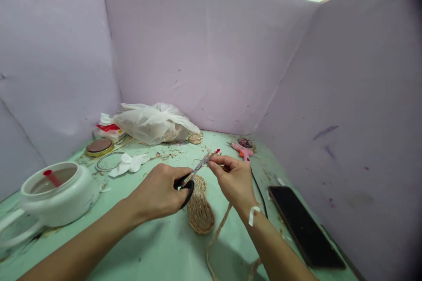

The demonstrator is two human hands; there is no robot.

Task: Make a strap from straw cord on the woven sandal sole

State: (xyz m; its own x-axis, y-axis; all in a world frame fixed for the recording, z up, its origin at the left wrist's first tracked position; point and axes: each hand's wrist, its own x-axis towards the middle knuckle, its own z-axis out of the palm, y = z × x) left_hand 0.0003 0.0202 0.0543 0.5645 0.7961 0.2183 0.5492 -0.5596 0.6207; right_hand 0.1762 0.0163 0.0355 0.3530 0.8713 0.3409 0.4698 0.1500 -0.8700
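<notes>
My left hand point(160, 192) grips black-handled scissors point(191, 178), whose blades point up and right toward my right hand. My right hand point(232, 178) pinches the end of a braided straw rope point(220, 227), with a small red bit at the tip near the scissor blades. The rope trails down past my right wrist toward the table's near edge. Under both hands lies a woven oval straw piece point(199, 209) flat on the green table point(158, 246).
A white pot point(62, 195) with a red stick stands at the left. Behind are a round tin, a ring, crumpled white tissue point(129, 163) and a plastic bag point(152, 122). A pink glue gun point(242, 149) and a black phone point(305, 226) lie at right. Lilac partitions enclose the table.
</notes>
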